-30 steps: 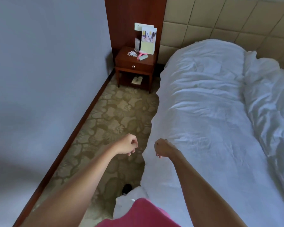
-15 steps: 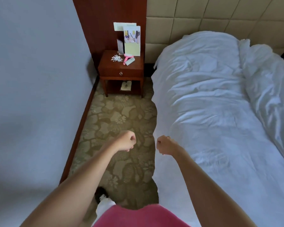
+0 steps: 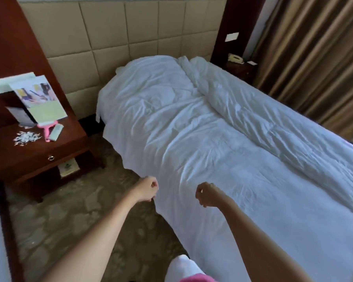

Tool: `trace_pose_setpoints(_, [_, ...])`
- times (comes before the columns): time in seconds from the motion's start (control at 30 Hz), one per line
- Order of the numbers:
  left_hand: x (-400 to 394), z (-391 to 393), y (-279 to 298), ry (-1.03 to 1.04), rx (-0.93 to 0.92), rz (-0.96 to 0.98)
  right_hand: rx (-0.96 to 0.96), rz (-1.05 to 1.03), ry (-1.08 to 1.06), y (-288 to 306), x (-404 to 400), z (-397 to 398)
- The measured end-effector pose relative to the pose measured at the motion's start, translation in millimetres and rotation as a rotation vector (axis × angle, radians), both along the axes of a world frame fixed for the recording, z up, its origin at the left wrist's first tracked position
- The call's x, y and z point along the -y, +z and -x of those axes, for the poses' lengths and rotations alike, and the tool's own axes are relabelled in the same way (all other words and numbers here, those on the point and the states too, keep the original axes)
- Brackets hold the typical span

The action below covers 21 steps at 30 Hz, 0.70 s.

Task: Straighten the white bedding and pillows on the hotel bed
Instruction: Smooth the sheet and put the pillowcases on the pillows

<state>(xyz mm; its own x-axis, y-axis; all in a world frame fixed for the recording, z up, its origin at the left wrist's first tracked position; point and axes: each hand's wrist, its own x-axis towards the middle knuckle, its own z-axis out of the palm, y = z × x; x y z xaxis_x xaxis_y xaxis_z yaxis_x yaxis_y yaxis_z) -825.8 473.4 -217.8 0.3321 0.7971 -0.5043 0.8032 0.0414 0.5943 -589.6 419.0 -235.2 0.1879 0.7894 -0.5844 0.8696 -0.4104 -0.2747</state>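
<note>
1. Left hand (image 3: 146, 191), frame centre, curled at the white bedding (image 3: 192, 143) edge, seemingly pinching it (grip unclear).
2. Right hand (image 3: 207, 194) fisted just above the sheet, probably ready to tug.
3. Rumpled duvet (image 3: 273, 127) upper right.

At left we see a dark wooden nightstand (image 3: 39, 157) holding a pink hand mirror (image 3: 47, 130); brown pleated curtains (image 3: 318, 64) hang upper right.
</note>
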Motion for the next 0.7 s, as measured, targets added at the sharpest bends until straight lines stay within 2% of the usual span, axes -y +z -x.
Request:
trace_pose_setpoints(0.17, [-71.2, -17.5, 3.5, -0.169, 0.041, 0.054, -0.003, 0.02, -0.091, 17.5, -41.9, 3.0])
trace_pose_setpoints(0.37, [-177.2, -33.6, -9.2, -0.294, 0.047, 0.116, -0.093, 0.017, -0.283, 5.6, -118.3, -7.6])
trace_pose_setpoints(0.53, [-299.4, -15.4, -9.8, -0.263, -0.017, 0.113, -0.117, 0.027, -0.266, -15.9, -247.5, -12.0])
trace_pose_setpoints(0.63, [-378.0, 0.3, 2.3, -0.25, -0.098, 0.104, -0.181, 0.053, -0.203, -5.3, -334.9, 1.5])
trace_pose_setpoints(0.7, [-430.3, 2.9, 14.6, -0.212, -0.082, 0.055, -0.215, -0.003, -0.183, 3.5, -392.0, 7.5])
